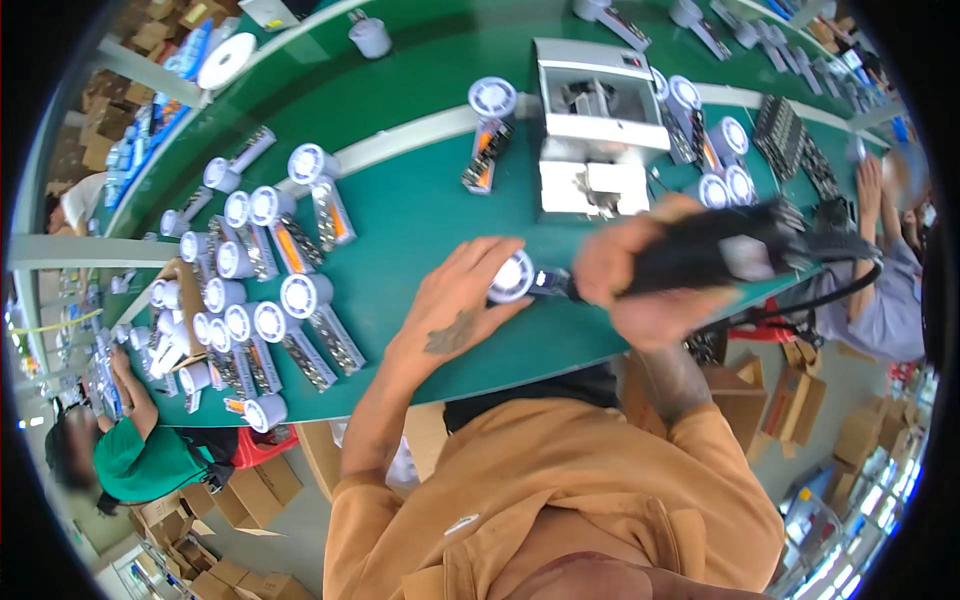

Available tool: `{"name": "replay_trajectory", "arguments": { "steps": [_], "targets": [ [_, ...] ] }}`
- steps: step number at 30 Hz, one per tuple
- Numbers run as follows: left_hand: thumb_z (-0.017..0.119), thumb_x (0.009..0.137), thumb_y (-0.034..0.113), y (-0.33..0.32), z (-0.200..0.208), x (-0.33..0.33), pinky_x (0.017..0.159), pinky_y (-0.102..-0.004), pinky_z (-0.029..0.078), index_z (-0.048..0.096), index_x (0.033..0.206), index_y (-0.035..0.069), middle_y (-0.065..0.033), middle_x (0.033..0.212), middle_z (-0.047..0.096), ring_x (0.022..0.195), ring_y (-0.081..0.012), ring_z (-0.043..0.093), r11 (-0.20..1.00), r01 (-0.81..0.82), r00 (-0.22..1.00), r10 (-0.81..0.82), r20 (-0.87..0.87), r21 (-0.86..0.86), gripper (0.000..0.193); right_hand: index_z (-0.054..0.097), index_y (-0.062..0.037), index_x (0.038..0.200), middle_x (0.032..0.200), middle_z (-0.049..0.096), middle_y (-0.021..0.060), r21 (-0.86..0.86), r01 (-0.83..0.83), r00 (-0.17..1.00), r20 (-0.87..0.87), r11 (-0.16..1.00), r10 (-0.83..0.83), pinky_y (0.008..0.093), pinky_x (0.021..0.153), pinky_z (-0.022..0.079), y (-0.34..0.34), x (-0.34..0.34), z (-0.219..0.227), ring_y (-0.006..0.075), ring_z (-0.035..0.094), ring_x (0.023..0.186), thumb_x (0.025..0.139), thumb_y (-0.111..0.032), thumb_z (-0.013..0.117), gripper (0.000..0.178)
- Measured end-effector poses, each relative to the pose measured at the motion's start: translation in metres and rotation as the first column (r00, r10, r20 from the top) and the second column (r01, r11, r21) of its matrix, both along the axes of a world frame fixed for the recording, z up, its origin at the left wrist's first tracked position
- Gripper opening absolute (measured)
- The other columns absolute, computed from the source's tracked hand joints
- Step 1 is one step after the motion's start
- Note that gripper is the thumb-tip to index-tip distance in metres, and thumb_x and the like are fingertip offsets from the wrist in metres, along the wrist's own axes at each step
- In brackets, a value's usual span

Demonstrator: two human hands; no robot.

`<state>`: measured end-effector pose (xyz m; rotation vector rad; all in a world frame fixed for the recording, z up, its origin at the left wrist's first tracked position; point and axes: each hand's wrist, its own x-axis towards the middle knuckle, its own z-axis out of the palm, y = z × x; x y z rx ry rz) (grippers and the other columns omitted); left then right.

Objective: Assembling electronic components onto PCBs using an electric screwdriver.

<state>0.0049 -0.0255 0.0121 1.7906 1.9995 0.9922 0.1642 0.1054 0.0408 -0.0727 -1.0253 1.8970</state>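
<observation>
My left hand [455, 300] lies closed around a white device with a round slotted head [512, 276], low over the green tabletop. From that head a narrow dark part [550, 283] reaches toward the tip of a black corded power tool [700, 252]. My right hand [635, 270], smeared by motion, is wrapped round this tool near its front end. Whether the tip touches the device cannot be made out. A black cable [850, 285] loops from the tool's back end.
On the left of the green bench [400, 210] stand several similar white devices [300, 296] with light panels. A silver-grey machine [600, 110] stands beyond my hands, with more devices [733, 135] and dark blocks [780, 135] to its right. Co-workers sit left [150, 450] and right [870, 290].
</observation>
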Motion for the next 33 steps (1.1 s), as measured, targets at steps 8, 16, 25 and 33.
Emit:
{"name": "replay_trajectory", "arguments": {
  "steps": [8, 16, 25, 33],
  "targets": [
    [0.083, 0.078, 0.026, 0.082, 0.027, -0.157, 0.092, -0.0387, 0.050, 0.059, 0.122, -0.001, -0.0191, 0.114, 0.061, 0.103, -0.0342, 0.063, 0.919, -0.336, 0.926, 0.363, -0.109, 0.207, 0.057, 0.045, -0.0142, 0.121, 0.065, 0.041, 0.0022, -0.341, 0.214, 0.969, 0.189, 0.915, -0.156, 0.0294, 0.043, 0.037, 0.014, 0.037, -0.054, 0.0141, 0.041, 0.045, 0.097, -0.076, 0.028, 0.068],
    [0.055, 0.090, 0.065, 0.197, 0.010, -0.237, 0.085, -0.0513, 0.053, 0.076, 0.084, 0.005, -0.0223, 0.101, 0.070, 0.091, -0.0438, 0.068, 0.819, -0.556, 0.794, 0.475, -0.380, -0.138, 0.064, 0.045, -0.0123, 0.118, 0.065, 0.042, 0.0035, -0.497, 0.338, 0.936, 0.270, 0.799, -0.228, 0.0310, 0.045, 0.038, 0.016, 0.048, -0.070, 0.0156, 0.042, 0.046, 0.100, -0.071, 0.030, 0.063],
    [0.063, 0.091, 0.036, 0.272, -0.038, -0.330, 0.090, -0.0487, 0.056, 0.069, 0.111, 0.008, -0.0129, 0.123, 0.068, 0.106, -0.0362, 0.067, 0.582, -0.808, 0.540, 0.672, -0.507, -0.090, 0.035, 0.044, -0.0104, 0.118, 0.065, 0.045, 0.0065, -0.522, 0.311, 0.944, 0.270, 0.794, -0.192, 0.0348, 0.045, 0.040, 0.014, 0.040, -0.075, 0.0184, 0.044, 0.045, 0.102, -0.066, 0.032, 0.059],
    [0.067, 0.088, 0.029, 0.129, -0.006, -0.425, 0.090, -0.0573, 0.051, 0.060, 0.131, 0.019, -0.0122, 0.127, 0.063, 0.113, -0.0328, 0.062, 0.684, -0.717, 0.166, 0.353, 0.921, -0.134, 0.045, 0.047, -0.0081, 0.119, 0.069, 0.046, 0.0065, -0.610, 0.109, 0.992, 0.121, 0.785, -0.045, 0.0336, 0.049, 0.039, 0.018, 0.044, -0.062, 0.0175, 0.043, 0.049, 0.104, -0.062, 0.034, 0.057]
  ]
}}
